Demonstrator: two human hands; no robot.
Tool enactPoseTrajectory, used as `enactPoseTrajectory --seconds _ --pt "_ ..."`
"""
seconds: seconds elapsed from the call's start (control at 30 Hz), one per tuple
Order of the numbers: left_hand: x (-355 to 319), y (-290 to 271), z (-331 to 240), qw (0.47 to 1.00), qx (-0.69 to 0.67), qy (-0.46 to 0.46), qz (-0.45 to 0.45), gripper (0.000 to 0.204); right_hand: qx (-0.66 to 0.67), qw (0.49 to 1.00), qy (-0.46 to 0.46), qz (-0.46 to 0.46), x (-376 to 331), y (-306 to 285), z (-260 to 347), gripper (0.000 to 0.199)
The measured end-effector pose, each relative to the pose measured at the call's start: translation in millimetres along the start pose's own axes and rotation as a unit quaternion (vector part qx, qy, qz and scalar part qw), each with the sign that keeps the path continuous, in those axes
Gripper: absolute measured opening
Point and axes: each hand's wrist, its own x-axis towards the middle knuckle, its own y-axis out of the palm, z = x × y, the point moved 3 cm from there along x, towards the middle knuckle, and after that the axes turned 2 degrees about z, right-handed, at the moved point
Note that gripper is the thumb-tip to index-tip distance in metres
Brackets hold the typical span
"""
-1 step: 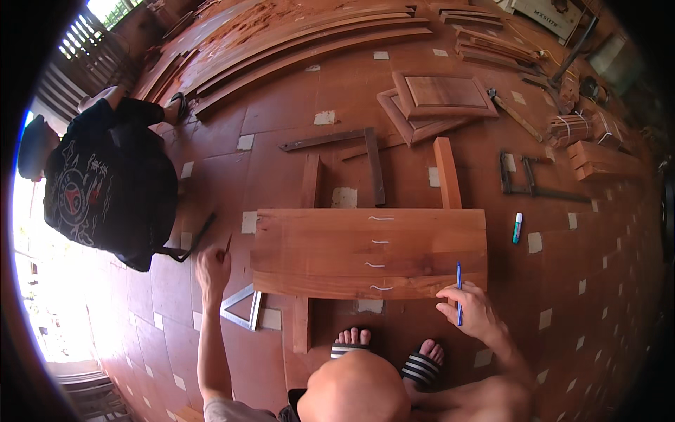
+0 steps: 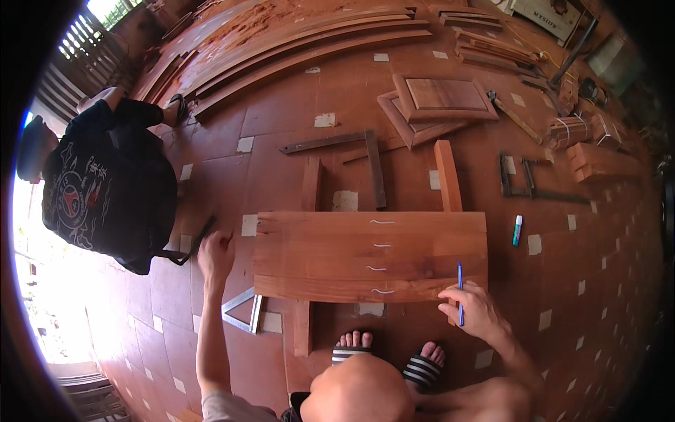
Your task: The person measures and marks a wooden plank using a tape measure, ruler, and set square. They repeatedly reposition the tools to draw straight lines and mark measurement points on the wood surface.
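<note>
Blown-out daylight glare at left, dimmer right, fisheye-bent edges.

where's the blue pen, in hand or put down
In hand: the blue pen is held in the fingers of the right hand, its far end sticking out over the boards.

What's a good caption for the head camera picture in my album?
Right hand holding a blue pen beside wooden boards marked with four white squiggles.

White lettering and a round emblem stand on a black shirt, what look like dark letters and digits mark a pale box, and four white wavy strokes sign the wooden boards.
</note>
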Motion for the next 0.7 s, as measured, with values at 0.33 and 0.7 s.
enactPoseTrajectory --seconds 0.33,0.7 --pt "198 193 -82 0.991 0.049 -0.009 0.122 0.016 -0.147 0.985 0.01 0.089 51 -67 37 0.023" --pt "196 176 -135 0.943 -0.211 0.122 0.227 0.041 -0.12 0.988 0.001 0.101 84 -53 28 0.024"
